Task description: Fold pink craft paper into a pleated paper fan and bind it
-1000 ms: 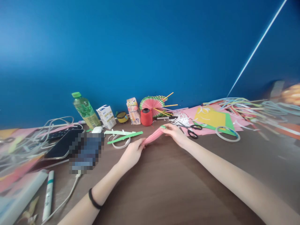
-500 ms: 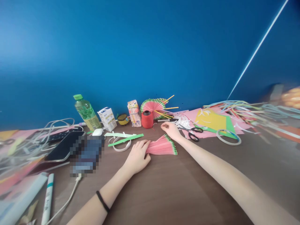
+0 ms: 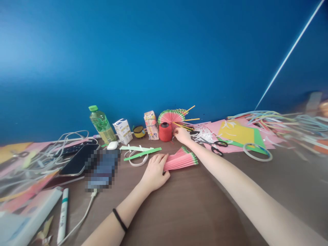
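My left hand is closed over the left end of a pleated paper fan, pink with a green and white zigzag edge, and holds it down on the table. The folds spread toward the right. My right hand reaches forward with its fingers pinched beside a red thread spool. A loose end of red thread hangs near those fingertips; whether they grip it is too small to tell. Behind the spool stands an opened watermelon-coloured paper fan with yellow sticks.
Black-handled scissors lie right of my right hand, by coloured paper sheets and a tape roll. Green paper strips, phones, a bottle, a small carton and a marker are on the left.
My right hand has moved forward and left, up to the red thread spool. My left hand stays on the pleated fan. The whole view has shifted slightly.
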Demonstrator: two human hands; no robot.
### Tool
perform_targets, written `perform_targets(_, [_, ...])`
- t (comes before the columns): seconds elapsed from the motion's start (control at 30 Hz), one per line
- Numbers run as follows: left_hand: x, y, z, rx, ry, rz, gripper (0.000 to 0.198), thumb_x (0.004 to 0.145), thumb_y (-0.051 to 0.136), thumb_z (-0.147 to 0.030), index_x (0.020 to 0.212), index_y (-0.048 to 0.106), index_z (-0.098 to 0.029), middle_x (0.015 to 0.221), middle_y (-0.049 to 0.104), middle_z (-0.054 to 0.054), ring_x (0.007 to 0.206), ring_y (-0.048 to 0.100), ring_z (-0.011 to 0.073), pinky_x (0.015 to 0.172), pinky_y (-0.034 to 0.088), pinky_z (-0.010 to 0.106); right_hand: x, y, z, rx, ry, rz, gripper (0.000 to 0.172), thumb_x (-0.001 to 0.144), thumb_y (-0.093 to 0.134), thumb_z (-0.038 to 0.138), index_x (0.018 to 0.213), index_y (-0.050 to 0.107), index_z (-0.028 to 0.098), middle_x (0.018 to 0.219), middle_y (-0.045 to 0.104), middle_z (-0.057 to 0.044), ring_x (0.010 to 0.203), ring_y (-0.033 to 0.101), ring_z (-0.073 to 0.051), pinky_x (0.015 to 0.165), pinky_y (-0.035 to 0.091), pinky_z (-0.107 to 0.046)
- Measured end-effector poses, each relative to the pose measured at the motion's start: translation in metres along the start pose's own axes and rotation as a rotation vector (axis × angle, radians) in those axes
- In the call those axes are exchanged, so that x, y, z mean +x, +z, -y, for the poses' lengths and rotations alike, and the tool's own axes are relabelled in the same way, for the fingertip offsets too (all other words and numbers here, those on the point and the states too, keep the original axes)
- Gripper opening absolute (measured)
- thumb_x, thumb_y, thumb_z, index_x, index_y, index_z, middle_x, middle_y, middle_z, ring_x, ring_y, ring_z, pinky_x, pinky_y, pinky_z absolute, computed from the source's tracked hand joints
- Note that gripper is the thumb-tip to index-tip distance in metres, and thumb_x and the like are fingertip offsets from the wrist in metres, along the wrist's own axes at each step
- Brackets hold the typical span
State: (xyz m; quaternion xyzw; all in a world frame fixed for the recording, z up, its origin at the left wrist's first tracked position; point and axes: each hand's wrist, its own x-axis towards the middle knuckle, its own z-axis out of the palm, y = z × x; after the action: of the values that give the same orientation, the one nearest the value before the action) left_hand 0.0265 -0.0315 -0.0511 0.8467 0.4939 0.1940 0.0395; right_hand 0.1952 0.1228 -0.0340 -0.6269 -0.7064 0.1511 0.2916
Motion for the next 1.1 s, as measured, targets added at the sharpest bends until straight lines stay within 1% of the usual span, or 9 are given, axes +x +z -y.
perform_targets(0.17, [-0.001, 0.001, -0.001, -0.018, 0.035, -0.028, 0.058, 0.072, 0.053, -0.031, 0.127, 0.041, -0.016, 0.127, 0.047, 0.011, 0.120, 0.037, 0.0270, 0.102, 0.028, 0.044, 0.004, -0.028, 0.017, 0.022, -0.067, -0.075, 0.017, 0.077, 0.047, 0.020, 0.078, 0.064, 0.018, 0.085, 0.067, -0.007, 0.079, 0.060, -0.018, 0.072, 0.041, -0.025])
perform_targets(0.33, [-0.003, 0.000, -0.001, -0.033, -0.001, 0.022, 0.063, 0.071, 0.057, -0.045, 0.125, 0.043, -0.017, 0.130, 0.046, 0.012, 0.122, 0.034, 0.0284, 0.102, 0.027, 0.046, 0.012, -0.044, 0.039, 0.052, -0.127, -0.112, 0.016, 0.077, 0.046, 0.019, 0.076, 0.062, 0.018, 0.082, 0.066, -0.005, 0.078, 0.058, -0.016, 0.071, 0.040, -0.024])
perform_targets(0.47, [-0.005, -0.002, -0.002, -0.036, 0.001, 0.031, 0.060, 0.074, 0.054, -0.045, 0.126, 0.043, -0.018, 0.129, 0.046, 0.011, 0.120, 0.036, 0.0274, 0.102, 0.028, 0.045, 0.020, -0.047, 0.044, 0.059, -0.107, -0.122, 0.018, 0.078, 0.044, 0.016, 0.075, 0.061, 0.015, 0.079, 0.066, -0.007, 0.073, 0.058, -0.017, 0.070, 0.041, -0.026])
perform_targets(0.67, [-0.005, -0.003, -0.002, -0.042, 0.006, 0.041, 0.059, 0.075, 0.053, -0.043, 0.126, 0.042, -0.017, 0.127, 0.048, 0.011, 0.118, 0.038, 0.0267, 0.101, 0.029, 0.044, 0.024, -0.053, 0.046, 0.094, -0.087, -0.123, 0.018, 0.077, 0.044, 0.014, 0.077, 0.062, 0.013, 0.085, 0.065, -0.011, 0.085, 0.059, -0.022, 0.077, 0.041, -0.030])
perform_targets(0.77, [-0.005, -0.002, -0.001, -0.056, 0.012, 0.032, 0.058, 0.075, 0.053, -0.043, 0.126, 0.042, -0.019, 0.126, 0.048, 0.010, 0.118, 0.039, 0.0265, 0.101, 0.029, 0.044, 0.024, -0.053, 0.044, 0.149, -0.049, -0.047, 0.016, 0.073, 0.047, 0.010, 0.072, 0.063, 0.013, 0.073, 0.066, -0.011, 0.080, 0.061, -0.022, 0.075, 0.043, -0.030])
perform_targets(0.87, [-0.006, -0.002, 0.000, -0.067, 0.016, 0.024, 0.057, 0.075, 0.054, -0.043, 0.126, 0.042, -0.020, 0.127, 0.048, 0.010, 0.118, 0.038, 0.0266, 0.100, 0.029, 0.044, 0.023, -0.046, 0.037, 0.222, 0.031, 0.082, 0.012, 0.068, 0.052, 0.007, 0.064, 0.063, 0.013, 0.053, 0.062, -0.008, 0.064, 0.063, -0.022, 0.066, 0.046, -0.030])
perform_targets(0.93, [-0.007, -0.002, 0.001, -0.069, 0.017, 0.022, 0.057, 0.075, 0.053, -0.043, 0.126, 0.042, -0.020, 0.127, 0.048, 0.009, 0.118, 0.038, 0.0265, 0.100, 0.029, 0.044, 0.022, -0.038, 0.032, 0.273, 0.105, 0.175, 0.012, 0.067, 0.053, 0.007, 0.059, 0.061, 0.011, 0.042, 0.056, -0.006, 0.052, 0.061, -0.021, 0.059, 0.047, -0.030])
perform_targets(1.0, [-0.008, -0.003, 0.001, -0.069, 0.022, 0.021, 0.058, 0.075, 0.054, -0.042, 0.127, 0.041, -0.020, 0.126, 0.048, 0.009, 0.118, 0.039, 0.0261, 0.100, 0.029, 0.043, 0.019, -0.031, 0.028, 0.335, 0.183, 0.250, 0.012, 0.069, 0.052, 0.008, 0.059, 0.059, 0.010, 0.039, 0.054, -0.005, 0.046, 0.059, -0.018, 0.055, 0.048, -0.029])
perform_targets(1.1, [-0.008, -0.004, 0.001, -0.069, 0.031, 0.016, 0.059, 0.075, 0.054, -0.041, 0.128, 0.040, -0.021, 0.125, 0.049, 0.008, 0.116, 0.040, 0.0258, 0.100, 0.029, 0.043, 0.016, -0.022, 0.023, 0.468, 0.272, 0.336, 0.011, 0.072, 0.050, 0.010, 0.064, 0.058, 0.010, 0.045, 0.058, -0.006, 0.045, 0.059, -0.016, 0.053, 0.050, -0.028])
